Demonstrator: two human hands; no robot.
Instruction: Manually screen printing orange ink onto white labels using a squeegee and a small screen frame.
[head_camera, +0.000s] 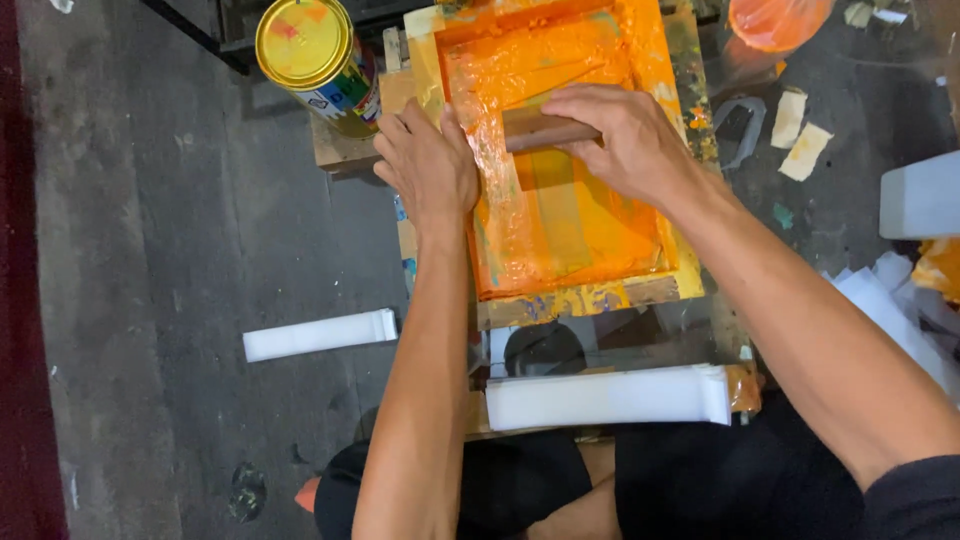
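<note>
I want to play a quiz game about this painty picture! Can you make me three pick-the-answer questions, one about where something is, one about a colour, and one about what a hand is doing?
1. Where is the paint can?
A. up left of the screen frame
B. on the person's lap
C. inside the frame

2. What colour is the ink in the frame?
A. blue
B. orange
C. green

3. What is the right hand doing?
A. hanging free
B. holding the can
C. gripping the wooden squeegee

Answers: 1 A, the can stands beyond the frame's left corner. 2 B, orange covers the mesh. 3 C, its fingers wrap the wooden bar, while the left hand presses the frame's edge.
</note>
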